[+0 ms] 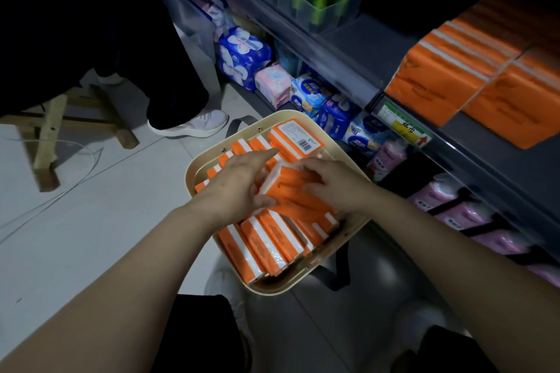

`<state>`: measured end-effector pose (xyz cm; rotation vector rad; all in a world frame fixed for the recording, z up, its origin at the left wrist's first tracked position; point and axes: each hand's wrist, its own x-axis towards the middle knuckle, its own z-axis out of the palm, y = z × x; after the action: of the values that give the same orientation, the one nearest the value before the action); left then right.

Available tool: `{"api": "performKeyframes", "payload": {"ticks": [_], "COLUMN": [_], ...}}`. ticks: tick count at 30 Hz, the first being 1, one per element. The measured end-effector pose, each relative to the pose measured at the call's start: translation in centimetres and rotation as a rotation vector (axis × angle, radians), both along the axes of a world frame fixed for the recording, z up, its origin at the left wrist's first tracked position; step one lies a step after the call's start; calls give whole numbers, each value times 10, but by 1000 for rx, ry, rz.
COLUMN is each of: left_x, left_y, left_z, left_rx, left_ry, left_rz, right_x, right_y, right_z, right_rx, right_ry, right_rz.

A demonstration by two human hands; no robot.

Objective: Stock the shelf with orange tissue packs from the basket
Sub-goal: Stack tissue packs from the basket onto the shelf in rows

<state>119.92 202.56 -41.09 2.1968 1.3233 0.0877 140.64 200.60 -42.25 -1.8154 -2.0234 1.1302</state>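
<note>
Left hand (239, 182) and right hand (330, 185) are clasping one pack (289, 192) at opposite ends, inside the basket (191, 172), apparently steadying it for lifting; shelf (378, 39) is standing just beside.

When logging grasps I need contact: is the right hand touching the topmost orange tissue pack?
Touching. In the head view, fingers of the right hand curl over the top of the orange tissue pack, with no gap.

A pale tiled floor (91, 236) was seen across the left of the frame, dimly lit; a wooden stool (47, 139) was set at the upper left.
</note>
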Motion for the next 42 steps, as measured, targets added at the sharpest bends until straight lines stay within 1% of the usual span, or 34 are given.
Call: {"api": "performKeyframes", "payload": {"ticks": [2, 4, 6, 7, 9, 10, 13, 15, 17, 22, 25, 27, 29, 32, 33, 35, 38, 42], "left_x": [3, 2, -2, -6, -15, -19, -31, -35, -36, -36, -38, -39, -37, -32, -29, -24, -20, -12], "left_y": [0, 3, 5, 6, 9, 11, 16, 18, 20, 23, 22, 22, 22, 21, 20, 17, 13, 8], "left_z": [3, 7, 9, 9, 10, 10, 7, 3, 1, -2, -4, -5, -5, -6, -6, -7, -5, 1], "left_rx": [-30, 30, 133, 181, 239, 252, 251, 246, 238, 215, 209, 199, 178, 144, 140, 141, 156, 150], "left_ry": [-123, -229, -244, -223, -192, -191, -188, -200, -204, -205, -190, -180, -174, -197, -195, -193, -212, -313], "left_rz": [55, 153, 228, 271, 386, 437, 516, 522, 527, 516, 507, 508, 514, 531, 537, 549, 576, 649], "right_x": [-5, -11, -15, -16, -18, -19, -28, -36, -46, -60, -55, -49, -41, -26, -20, -9, 5, 26], "right_y": [6, 10, 14, 17, 21, 23, 21, 20, 23, 25, 23, 22, 22, 19, 19, 16, 13, 7], "right_z": [16, 25, 26, 23, 11, 0, -38, -60, -77, -106, -113, -116, -108, -87, -80, -68, -46, -13], "right_rx": [12, 25, 84, 113, 130, 118, 33, -37, -44, 32, 89, 108, 66, 2, -3, 7, 98, 185], "right_ry": [89, 179, 252, 256, 189, 130, -15, -83, -149, -265, -414, -450, -383, -118, -63, -11, 36, 134], "right_rz": [-3, -47, -160, -234, -325, -319, -189, -108, -25, 129, 156, 169, 128, 7, -41, -130, -243, -419]}}
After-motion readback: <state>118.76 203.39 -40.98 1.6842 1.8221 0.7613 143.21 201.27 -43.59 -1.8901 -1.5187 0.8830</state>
